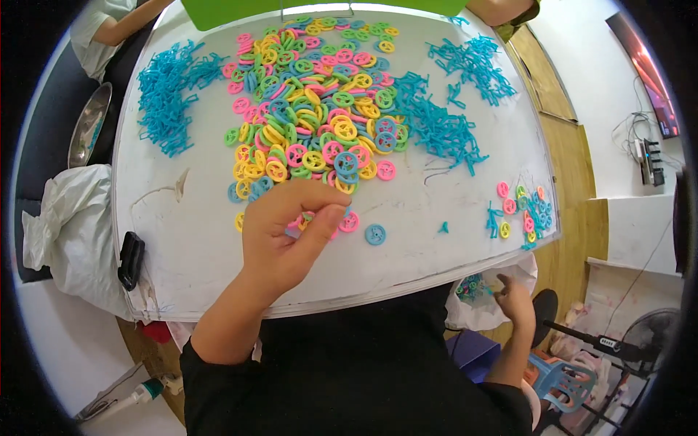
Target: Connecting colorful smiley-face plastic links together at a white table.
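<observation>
A big heap of small plastic wheels [313, 109] in pink, yellow, green and blue covers the middle of the white table. My left hand [287, 229] is over the heap's near edge, thumb and forefinger pinched together; whatever may be between them is hidden. Just right of it, a single blue wheel [375, 234] lies flat, with a small teal piece [443, 227] beyond. Past the table's near edge, my right hand [515, 298] hangs over a white plastic bag [472, 314] with teal and coloured pieces inside. Its fingers are apart and nothing shows in them.
Piles of thin teal plastic parts lie left [167, 94] and right [440, 123] of the heap. Mixed pieces [527, 211] sit near the right corner. A green board [320, 9] stands at the far edge, with other people's arms beside it. A black object [131, 260] rests at the left edge.
</observation>
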`<state>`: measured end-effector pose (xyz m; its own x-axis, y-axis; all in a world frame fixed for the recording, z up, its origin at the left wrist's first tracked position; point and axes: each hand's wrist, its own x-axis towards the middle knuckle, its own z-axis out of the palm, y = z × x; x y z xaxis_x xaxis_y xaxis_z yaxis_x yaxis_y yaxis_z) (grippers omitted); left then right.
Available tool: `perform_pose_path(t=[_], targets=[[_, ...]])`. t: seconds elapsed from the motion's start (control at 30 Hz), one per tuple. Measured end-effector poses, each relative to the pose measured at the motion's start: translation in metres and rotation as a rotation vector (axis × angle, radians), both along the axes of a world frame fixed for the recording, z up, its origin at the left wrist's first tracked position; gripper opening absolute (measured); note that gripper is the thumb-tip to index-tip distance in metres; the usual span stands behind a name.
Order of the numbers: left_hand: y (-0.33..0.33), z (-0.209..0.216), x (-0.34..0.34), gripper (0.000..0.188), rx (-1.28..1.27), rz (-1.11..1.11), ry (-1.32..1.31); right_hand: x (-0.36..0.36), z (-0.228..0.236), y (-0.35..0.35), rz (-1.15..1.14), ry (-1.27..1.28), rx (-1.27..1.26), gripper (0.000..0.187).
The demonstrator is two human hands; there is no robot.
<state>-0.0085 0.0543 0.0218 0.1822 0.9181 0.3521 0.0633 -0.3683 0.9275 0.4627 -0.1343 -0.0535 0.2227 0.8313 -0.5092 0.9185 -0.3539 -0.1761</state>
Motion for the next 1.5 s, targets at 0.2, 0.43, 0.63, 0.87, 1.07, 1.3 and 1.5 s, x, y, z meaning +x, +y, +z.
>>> perform_pose_path(t=[0.2, 0.43, 0.63, 0.87, 1.07, 1.3, 1.5], targets=[[-0.002, 0.001, 0.0, 0.011, -0.156, -0.01, 0.083, -0.079, 0.085, 0.058, -0.223, 0.344, -0.057, 0.035], [0.005, -0.004, 0.001, 0.01, 0.073, 0.038, 0.121, -0.13, 0.072, 0.202, 0.243, 0.093, 0.902, 0.021], [0.004, 0.001, -0.009, 0.007, 0.024, 0.102, 0.13, -0.105, 0.044, 0.228, 0.342, -0.057, 0.824, 0.02], [0.006, 0.007, -0.009, 0.017, 0.084, 0.114, 0.121, -0.135, 0.093, 0.177, 0.438, 0.119, 0.837, 0.018], [0.001, 0.01, 0.012, 0.041, 0.342, -0.104, 0.381, -0.219, 0.1, 0.179, 0.772, 0.625, 0.649, 0.022], [-0.006, -0.004, 0.004, 0.032, 0.196, -0.135, 0.505, -0.244, 0.1, 0.194, 0.819, 0.719, 0.65, 0.023], [0.014, 0.009, -0.018, 0.022, 0.222, 0.184, 0.366, -0.244, 0.085, 0.239, 0.41, 0.742, 0.759, 0.024]])
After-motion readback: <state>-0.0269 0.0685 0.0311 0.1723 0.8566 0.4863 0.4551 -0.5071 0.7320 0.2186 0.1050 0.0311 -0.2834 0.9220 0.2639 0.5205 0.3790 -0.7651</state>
